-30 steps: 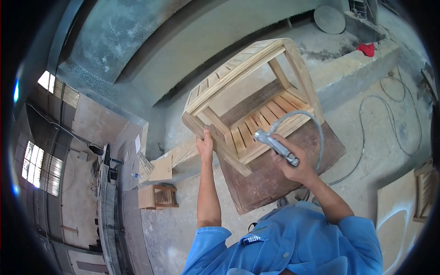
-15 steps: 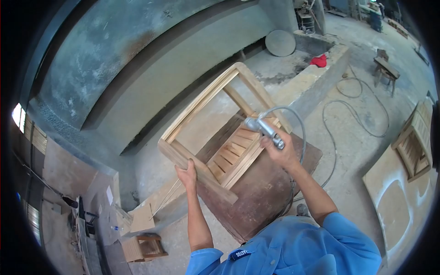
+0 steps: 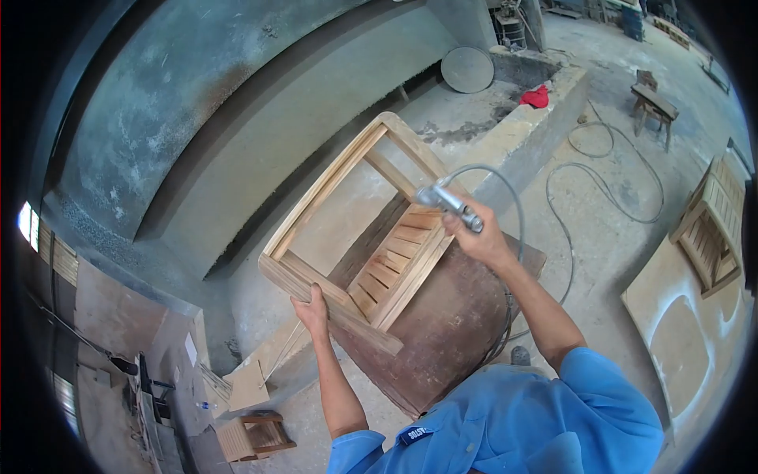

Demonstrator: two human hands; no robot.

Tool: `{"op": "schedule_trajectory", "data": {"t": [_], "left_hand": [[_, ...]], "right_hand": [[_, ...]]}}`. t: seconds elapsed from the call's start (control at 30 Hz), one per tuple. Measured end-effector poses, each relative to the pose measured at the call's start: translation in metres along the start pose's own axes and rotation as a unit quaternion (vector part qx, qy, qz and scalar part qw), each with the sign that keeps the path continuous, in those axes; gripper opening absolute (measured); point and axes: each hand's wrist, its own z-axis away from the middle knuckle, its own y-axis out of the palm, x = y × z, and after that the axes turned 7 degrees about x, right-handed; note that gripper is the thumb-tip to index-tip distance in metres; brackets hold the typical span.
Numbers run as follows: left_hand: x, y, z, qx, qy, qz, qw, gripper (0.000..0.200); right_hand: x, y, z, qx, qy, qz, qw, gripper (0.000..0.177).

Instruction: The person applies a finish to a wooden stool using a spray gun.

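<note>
A slatted wooden chair (image 3: 388,314) of pale bare wood rests tilted on a brown stand (image 3: 442,332) in front of me. My left hand (image 3: 311,311) grips the near left rail of its frame, thumb on top and fingers underneath. In my right hand (image 3: 478,238) is a metal spray gun (image 3: 450,205), held over the right side of the chair with its nozzle pointing left, towards the frame. A thin hose (image 3: 517,193) loops up from the gun and hangs down beside my forearm. The fingers around the gun's handle are partly hidden.
A low concrete wall (image 3: 517,138) runs behind the chair, with a red cloth (image 3: 535,96) on it. Hose coils (image 3: 608,197) lie on the floor at right. Another slatted wooden piece (image 3: 711,225) stands on a board (image 3: 671,316). A small wooden stool (image 3: 254,436) stands lower left.
The whole view has shifted a little, so the chair and surroundings sit slightly further left. Both hands keep their holds, and the spray gun stays above the chair's right side.
</note>
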Motion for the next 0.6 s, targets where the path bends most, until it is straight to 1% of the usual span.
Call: {"op": "schedule_trajectory", "data": {"t": [0.1,0.13,0.2,0.23,0.27,0.33,0.37,0.4,0.43,0.47,0.5,0.53,0.6], "left_hand": [[0.006,-0.004,-0.007,0.015,-0.005,0.012,1.000,0.054],[0.002,-0.007,-0.008,0.023,-0.008,0.002,1.000,0.054],[-0.003,-0.014,-0.014,0.045,0.039,-0.034,0.998,0.055],[0.001,-0.019,-0.019,0.056,0.032,-0.044,0.997,0.055],[0.004,-0.024,-0.027,0.081,0.026,-0.063,0.994,0.056],[0.010,-0.032,-0.043,0.112,0.017,-0.086,0.990,0.056],[0.011,-0.035,-0.052,0.123,-0.050,-0.106,0.986,0.059],[0.011,-0.036,-0.058,0.132,-0.115,-0.127,0.976,0.062],[0.001,-0.036,-0.058,0.150,-0.141,-0.131,0.970,0.068],[-0.010,-0.035,-0.057,0.157,-0.138,-0.140,0.968,0.068],[-0.025,-0.033,-0.054,0.145,-0.179,-0.146,0.962,0.064],[-0.036,-0.030,-0.055,0.131,-0.219,-0.154,0.955,0.061],[-0.032,-0.032,-0.064,0.148,-0.222,-0.165,0.949,0.065]], "right_hand": [[0.008,0.007,0.021,0.106,-0.007,-0.072,0.992,0.044],[0.009,0.004,0.027,0.099,0.004,-0.077,0.992,0.044],[0.005,-0.005,0.042,0.151,0.046,-0.040,0.987,0.044],[0.002,-0.014,0.054,0.151,0.061,-0.015,0.987,0.044],[-0.005,-0.022,0.068,0.146,0.074,-0.019,0.986,0.044],[-0.021,-0.040,0.096,0.079,0.039,0.048,0.995,0.043],[-0.030,-0.050,0.110,0.062,0.055,0.071,0.994,0.044],[-0.040,-0.059,0.123,0.056,0.064,0.068,0.994,0.044],[-0.049,-0.067,0.134,0.025,0.086,0.061,0.994,0.044],[-0.057,-0.074,0.144,-0.007,0.106,0.052,0.993,0.048],[-0.061,-0.080,0.152,-0.025,0.124,0.064,0.990,0.048],[-0.065,-0.083,0.158,-0.037,0.131,0.058,0.989,0.048],[-0.075,-0.088,0.167,-0.084,0.105,0.108,0.985,0.047]]}}
